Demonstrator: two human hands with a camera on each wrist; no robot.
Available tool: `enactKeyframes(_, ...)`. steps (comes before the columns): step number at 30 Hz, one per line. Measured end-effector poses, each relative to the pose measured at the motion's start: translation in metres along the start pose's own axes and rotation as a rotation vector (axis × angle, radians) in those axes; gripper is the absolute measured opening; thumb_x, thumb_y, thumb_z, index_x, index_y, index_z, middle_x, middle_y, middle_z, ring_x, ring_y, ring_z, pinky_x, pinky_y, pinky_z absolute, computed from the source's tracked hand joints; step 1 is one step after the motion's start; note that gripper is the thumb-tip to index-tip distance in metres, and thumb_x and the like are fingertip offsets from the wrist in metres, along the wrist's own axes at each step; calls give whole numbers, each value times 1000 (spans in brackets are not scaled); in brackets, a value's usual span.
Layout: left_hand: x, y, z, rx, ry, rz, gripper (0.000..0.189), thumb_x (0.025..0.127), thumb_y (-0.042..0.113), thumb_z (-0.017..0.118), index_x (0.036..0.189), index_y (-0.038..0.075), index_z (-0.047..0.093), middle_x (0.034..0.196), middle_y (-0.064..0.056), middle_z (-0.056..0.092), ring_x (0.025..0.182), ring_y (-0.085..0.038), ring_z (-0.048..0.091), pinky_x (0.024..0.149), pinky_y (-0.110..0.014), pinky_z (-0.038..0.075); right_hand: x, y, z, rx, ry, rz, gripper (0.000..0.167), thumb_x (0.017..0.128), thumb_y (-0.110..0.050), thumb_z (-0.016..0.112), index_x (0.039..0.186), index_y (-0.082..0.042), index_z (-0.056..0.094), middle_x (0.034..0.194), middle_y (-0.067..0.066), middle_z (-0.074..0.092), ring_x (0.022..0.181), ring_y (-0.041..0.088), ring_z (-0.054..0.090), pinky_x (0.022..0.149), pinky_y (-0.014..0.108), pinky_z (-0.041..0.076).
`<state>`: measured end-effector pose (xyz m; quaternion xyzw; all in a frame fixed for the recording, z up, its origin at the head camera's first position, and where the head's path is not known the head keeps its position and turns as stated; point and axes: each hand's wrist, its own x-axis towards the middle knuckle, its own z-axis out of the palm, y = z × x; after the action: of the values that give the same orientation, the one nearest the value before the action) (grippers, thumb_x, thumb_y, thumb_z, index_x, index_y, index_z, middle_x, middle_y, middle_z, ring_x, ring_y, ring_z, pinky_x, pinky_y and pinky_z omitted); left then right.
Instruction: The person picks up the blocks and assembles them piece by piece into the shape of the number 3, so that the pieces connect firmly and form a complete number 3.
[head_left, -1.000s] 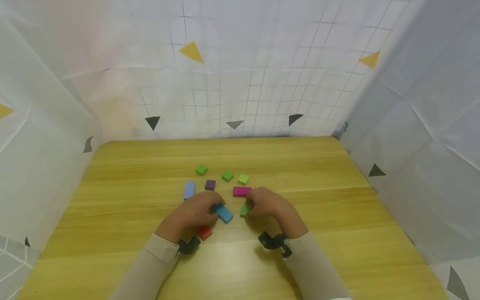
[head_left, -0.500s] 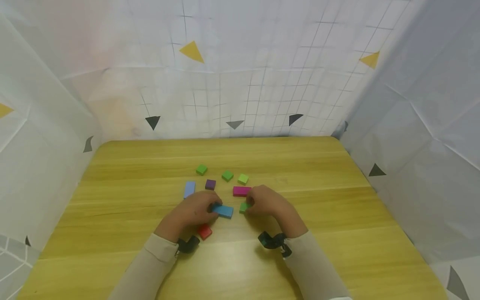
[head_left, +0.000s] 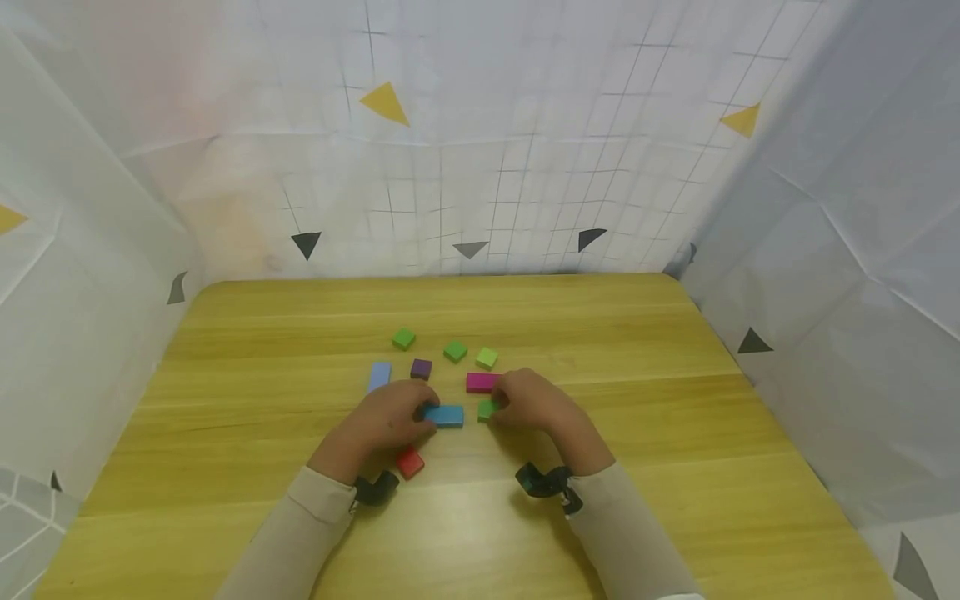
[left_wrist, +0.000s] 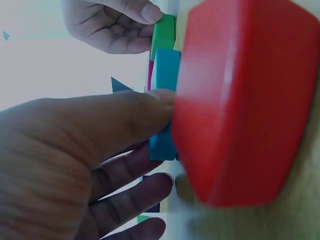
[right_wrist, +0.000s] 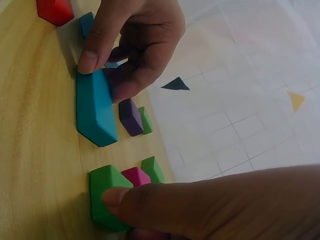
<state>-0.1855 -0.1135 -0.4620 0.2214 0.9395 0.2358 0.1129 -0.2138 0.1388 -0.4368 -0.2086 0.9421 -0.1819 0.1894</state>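
Observation:
My left hand (head_left: 386, 415) pinches the left end of a blue rectangular block (head_left: 450, 417), thumb on its near side in the left wrist view. The block lies crosswise, its right end pointing at a small green block (head_left: 485, 411). Thumb and fingers of my right hand (head_left: 538, 407) hold that green block, with a narrow gap between the two pieces in the right wrist view. Just beyond the right hand lies a magenta block (head_left: 482, 382), partly covered by its fingers. A red block (head_left: 410, 462) sits near the left wrist and looms large (left_wrist: 245, 100) in the left wrist view.
Beyond the hands on the wooden table (head_left: 637, 333) are a purple block (head_left: 422, 368), two green blocks (head_left: 403, 339), a lime block (head_left: 487, 358) and a light blue block (head_left: 379, 377) partly behind the left hand. White patterned sheets (head_left: 480, 200) rise behind and at both sides.
The blue block has turned from a slant to lying crosswise, its right end swinging away from me. The green block has shifted slightly away with my right hand.

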Motion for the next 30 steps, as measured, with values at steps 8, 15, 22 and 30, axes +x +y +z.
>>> enactKeyframes(8, -1, 0, 0, -11, 9, -28, 32, 89, 30, 74, 116, 14, 69, 112, 3, 68, 104, -15, 60, 97, -39, 50, 2, 2, 3, 7, 21, -32, 17, 83, -16, 79, 95, -8, 71, 79, -1, 60, 75, 17, 53, 67, 31, 47)
enactKeyframes(15, -1, 0, 1, -4, 20, -50, 35, 89, 33, 74, 118, 15, 68, 113, 4, 68, 105, -13, 60, 98, -39, 51, 3, 1, 4, 18, 43, -59, 13, 84, -15, 78, 94, -9, 71, 77, -1, 60, 74, 16, 54, 67, 31, 47)
enactKeyframes(22, -1, -1, 1, 10, 24, -50, 35, 89, 33, 74, 119, 15, 68, 114, 4, 68, 106, -14, 60, 98, -39, 50, 4, -1, 7, 25, 71, -90, 12, 84, -15, 78, 85, -10, 66, 71, -2, 55, 69, 15, 50, 62, 29, 44)
enactKeyframes(30, -1, -1, 0, 25, 31, -49, 34, 90, 34, 73, 118, 15, 68, 110, 5, 67, 102, -13, 60, 96, -37, 51, 5, -4, 9, 18, 93, -102, 16, 85, -15, 78, 83, -9, 64, 69, -2, 52, 67, 14, 48, 60, 28, 41)
